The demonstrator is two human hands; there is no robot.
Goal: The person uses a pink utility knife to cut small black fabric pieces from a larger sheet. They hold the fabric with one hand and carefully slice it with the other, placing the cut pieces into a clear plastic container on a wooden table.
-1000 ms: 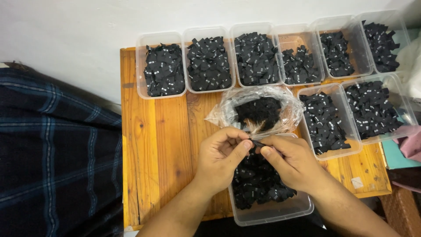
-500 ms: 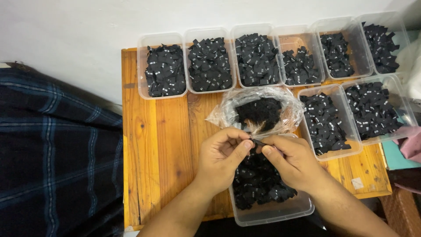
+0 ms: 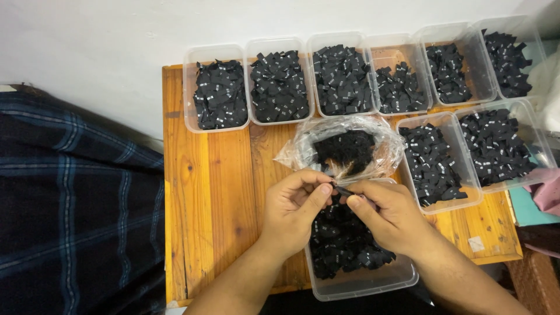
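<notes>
Hands: left hand (image 3: 293, 209) and right hand (image 3: 389, 216), fingers pinching one small black label (image 3: 342, 190) together, above clear tub (image 3: 373, 283) of labels; plastic bag (image 3: 344, 147) at 12 o'clock.

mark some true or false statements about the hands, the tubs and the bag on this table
1. Both hands, left hand and right hand, pinch one small black piece between their fingertips. True.
2. The hands work above a clear tub of black pieces. True.
3. The plastic bag is empty. False: it holds a clump of black pieces.
4. The tubs along the wall are stacked. False: the back row of tubs stands side by side.
5. The wooden table is round. False: it has straight edges.
</notes>
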